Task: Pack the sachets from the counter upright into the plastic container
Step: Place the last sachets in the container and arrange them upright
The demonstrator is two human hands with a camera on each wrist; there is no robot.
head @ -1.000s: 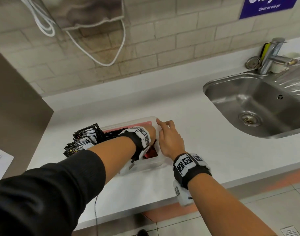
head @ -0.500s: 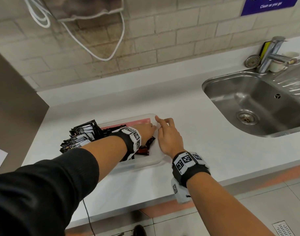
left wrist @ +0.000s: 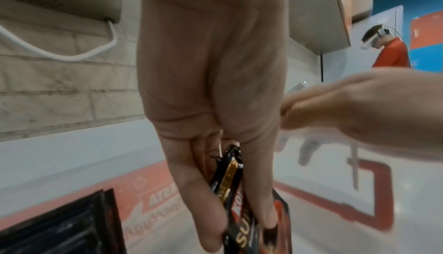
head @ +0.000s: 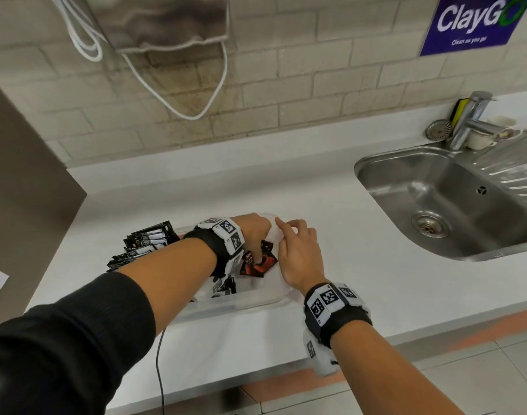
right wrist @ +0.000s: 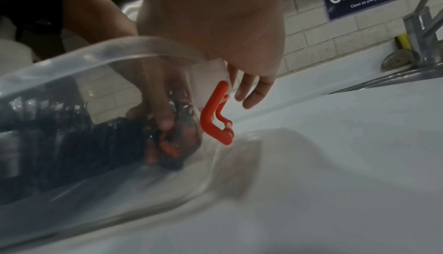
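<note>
A clear plastic container (head: 250,299) lies on the white counter (head: 361,265), partly under my left forearm. My left hand (head: 254,235) reaches down into its right end and pinches a few black-and-red sachets (head: 257,262) edge-on between thumb and fingers; the left wrist view shows the left hand (left wrist: 239,231) closed on the sachets (left wrist: 239,216). My right hand (head: 295,250) holds the container's right end rim. In the right wrist view the right hand (right wrist: 251,93) sits over the container rim (right wrist: 95,55) beside an orange clip (right wrist: 215,114). More dark sachets (right wrist: 84,144) stand inside.
A loose pile of black sachets (head: 145,244) lies on the counter left of the container. A steel sink (head: 453,205) with a tap (head: 471,121) is at the right. A grey panel (head: 23,181) bounds the left. A tiled wall runs behind.
My left hand has turned fingers-down and lowered the red-and-black sachets into the container's right end. My right hand has stayed at the container's rim.
</note>
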